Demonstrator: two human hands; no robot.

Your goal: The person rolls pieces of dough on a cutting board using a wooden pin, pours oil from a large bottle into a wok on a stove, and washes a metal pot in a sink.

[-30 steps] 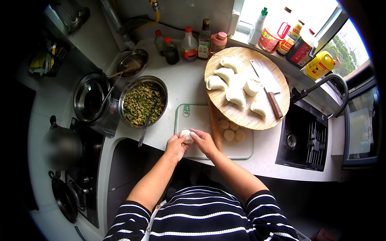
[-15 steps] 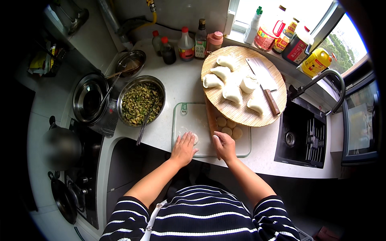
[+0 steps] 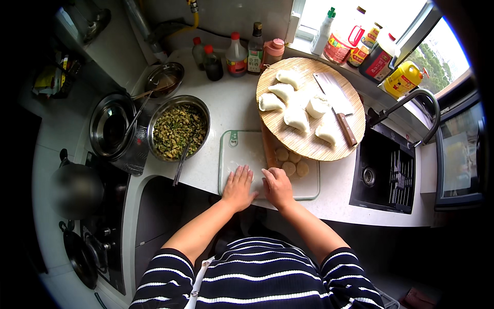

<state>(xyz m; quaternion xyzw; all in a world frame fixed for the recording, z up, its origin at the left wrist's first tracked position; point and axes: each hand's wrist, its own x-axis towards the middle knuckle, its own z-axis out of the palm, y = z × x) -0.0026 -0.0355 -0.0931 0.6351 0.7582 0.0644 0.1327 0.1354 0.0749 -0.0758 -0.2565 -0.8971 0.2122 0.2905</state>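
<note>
My left hand [image 3: 239,189] lies flat on the green-edged cutting board [image 3: 242,138], fingers extended. The dough round seen at its fingers earlier is now hidden. Close on its right is my right hand [image 3: 278,188], its fingers curled inward; whatever they may hold is out of sight. A wooden stick like a rolling pin [image 3: 268,147] runs between the round woven tray and my right hand. Several small flattened dough pieces [image 3: 289,168] sit on the board beyond that hand, partly under the tray's edge.
The woven tray [image 3: 301,147] carries several white folded dumplings [image 3: 297,120] and a cleaver [image 3: 339,105]. To the left stand a steel bowl of chopped filling [image 3: 178,131] with a utensil, and other metal bowls. Bottles [image 3: 236,55] line the back; a black sink [image 3: 378,154] is right.
My right hand has shifted left, closer to my left hand, and its fingers look more curled. My left hand has slid slightly right and now covers the dough round. The whole view has shifted slightly.
</note>
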